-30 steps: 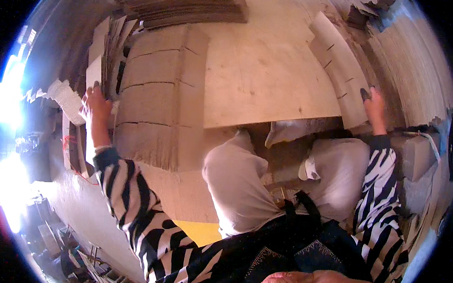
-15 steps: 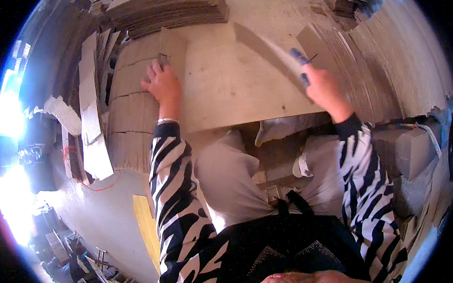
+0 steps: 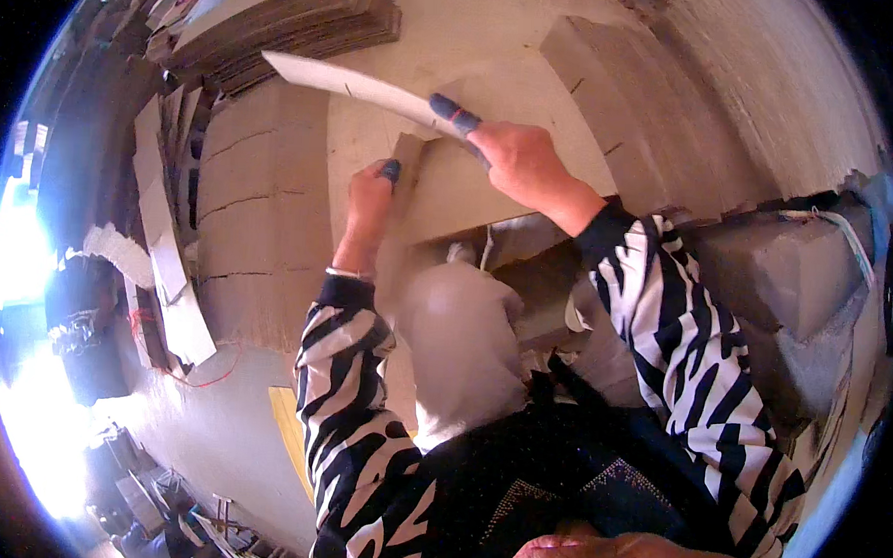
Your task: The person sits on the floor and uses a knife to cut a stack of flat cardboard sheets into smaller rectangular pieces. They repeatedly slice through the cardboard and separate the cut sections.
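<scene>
My right hand (image 3: 529, 166), with dark covers on some fingers, is closed on a slotted cardboard strip (image 3: 360, 87). The strip rises to the left above the wooden tabletop (image 3: 494, 45). Lower and to the left, my left hand (image 3: 369, 190) pinches another cardboard piece (image 3: 407, 167), its thumb covered in dark material. That piece is blurred, and its lower part is hard to make out. Left of this hand lies a stack of slit cardboard (image 3: 252, 203); on the right is a second stack of slotted cardboard pieces (image 3: 639, 118).
A tall pile of cardboard sheets (image 3: 288, 28) stands at the far left of the tabletop. More cardboard (image 3: 768, 84) is stacked at the far right. Loose cardboard strips (image 3: 168, 220) lean at the left, near a yellow board (image 3: 291, 431). My lap is below the table's near edge.
My left hand has left the left stack, moved right and down, and now grips a cardboard piece. My right hand has swung left from the right stack with a cardboard strip.
</scene>
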The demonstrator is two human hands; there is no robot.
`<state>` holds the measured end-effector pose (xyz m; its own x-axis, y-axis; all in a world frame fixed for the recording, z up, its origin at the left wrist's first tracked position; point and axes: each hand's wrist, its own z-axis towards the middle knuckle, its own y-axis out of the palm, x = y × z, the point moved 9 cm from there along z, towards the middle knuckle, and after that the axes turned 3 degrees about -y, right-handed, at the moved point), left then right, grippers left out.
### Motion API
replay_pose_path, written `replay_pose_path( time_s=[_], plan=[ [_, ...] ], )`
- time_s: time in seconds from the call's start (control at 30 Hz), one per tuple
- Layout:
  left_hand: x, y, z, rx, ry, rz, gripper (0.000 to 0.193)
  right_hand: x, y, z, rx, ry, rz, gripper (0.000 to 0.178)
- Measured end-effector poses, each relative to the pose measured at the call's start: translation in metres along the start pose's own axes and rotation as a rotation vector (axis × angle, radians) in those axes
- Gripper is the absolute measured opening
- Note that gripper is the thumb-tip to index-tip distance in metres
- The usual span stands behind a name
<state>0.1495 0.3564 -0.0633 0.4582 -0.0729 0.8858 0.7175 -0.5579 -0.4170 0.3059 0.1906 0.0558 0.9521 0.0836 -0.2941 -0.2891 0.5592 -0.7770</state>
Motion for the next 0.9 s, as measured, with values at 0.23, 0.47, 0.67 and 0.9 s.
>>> replay_pose_path(
  time_s=[0.23,0.47,0.67,0.9],
  plan=[
    [0.015,0.016,-0.010,-0.006,0.006,-0.175,0.023,0.011,0.016,-0.004,-0.047,0.011,-0.051,0.036],
    [0.034,0.008,-0.039,-0.079,0.041,0.181,0.021,-0.006,0.044,0.008,-0.210,-0.023,0.004,0.037],
    [0.032,0.040,-0.012,-0.142,0.031,0.025,0.021,0.017,0.015,-0.009,-0.241,-0.012,-0.085,0.041],
    [0.000,0.037,-0.022,0.034,-0.110,-0.236,0.020,-0.005,-0.010,0.001,-0.176,-0.038,-0.122,0.037]
  ],
)
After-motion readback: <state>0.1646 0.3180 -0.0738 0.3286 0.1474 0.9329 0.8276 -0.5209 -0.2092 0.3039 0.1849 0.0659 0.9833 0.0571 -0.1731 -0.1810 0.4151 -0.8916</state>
